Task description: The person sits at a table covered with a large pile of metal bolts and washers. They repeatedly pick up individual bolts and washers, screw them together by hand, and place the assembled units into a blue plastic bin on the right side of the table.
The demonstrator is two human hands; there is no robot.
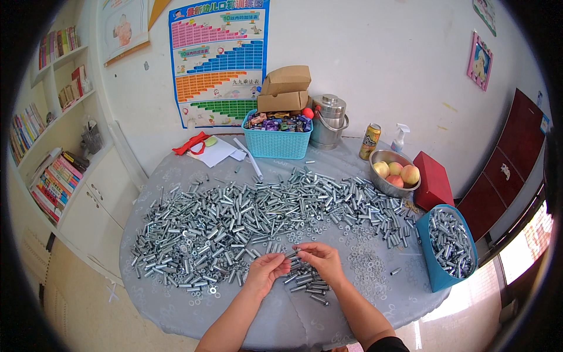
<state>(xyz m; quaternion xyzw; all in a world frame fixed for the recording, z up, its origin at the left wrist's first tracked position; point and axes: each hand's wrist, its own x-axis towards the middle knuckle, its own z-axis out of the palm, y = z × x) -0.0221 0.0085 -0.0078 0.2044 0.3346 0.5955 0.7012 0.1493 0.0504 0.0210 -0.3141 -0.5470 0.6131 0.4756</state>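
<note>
Between my two hands is a metal expansion bolt (291, 254), held above the front of the table. My left hand (265, 273) is closed in a pinch around one end. The fingertips of my right hand (324, 262) press together at the other end; whether they also hold a small nut or washer is too small to see. Just below my hands lies a small group of bolts with sleeves (315, 286). A wide heap of loose sleeves, bolts and washers (234, 214) spreads beyond and to the left. Flat washers (366, 267) lie scattered right of my right hand.
A blue bin (435, 276) full of metal bolts stands at the right edge. Behind the heap are a turquoise basket (275, 144) of small packets, a metal pail (328, 120), a can (370, 141), a bowl (400, 189) of fruit and a red box (433, 182). Papers (217, 152) lie back left.
</note>
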